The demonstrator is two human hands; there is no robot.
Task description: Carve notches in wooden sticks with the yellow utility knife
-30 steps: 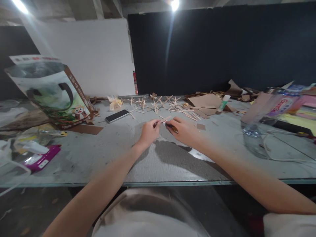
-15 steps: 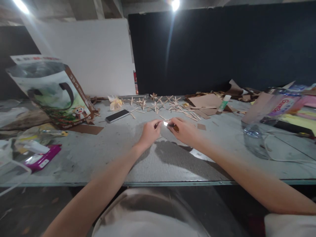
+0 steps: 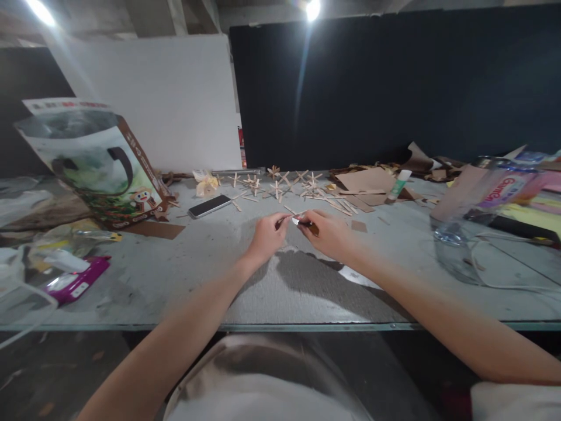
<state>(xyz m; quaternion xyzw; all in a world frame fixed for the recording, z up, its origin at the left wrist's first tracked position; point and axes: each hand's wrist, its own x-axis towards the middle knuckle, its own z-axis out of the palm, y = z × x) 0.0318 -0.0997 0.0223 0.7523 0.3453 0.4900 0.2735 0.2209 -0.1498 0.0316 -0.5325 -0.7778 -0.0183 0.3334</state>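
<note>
My left hand (image 3: 267, 235) is closed in a pinch on the near end of a thin pale wooden stick (image 3: 298, 214), held just above the table. Facing it, my right hand (image 3: 328, 231) has its fingers closed around a small dark object with a bright, shiny flat piece (image 3: 295, 221) at its tip. That shiny piece lies against or just below the stick; which of the two I cannot tell. Most of the dark object is hidden in my fingers. Beyond both hands lie several pale wooden sticks (image 3: 337, 204), some joined into small crossed shapes (image 3: 277, 190).
On the grey table (image 3: 210, 280) a phone (image 3: 210, 206) lies left of the hands. A large printed bag (image 3: 105, 169) and a purple power strip (image 3: 83, 280) are further left. Right are cardboard pieces (image 3: 368, 180), a glue stick (image 3: 398, 185) and a clear plastic bottle (image 3: 456, 251).
The shiny piece at my right fingers has tilted and gleams less, and more of the stick shows between my hands. Both hands stay in nearly the same place.
</note>
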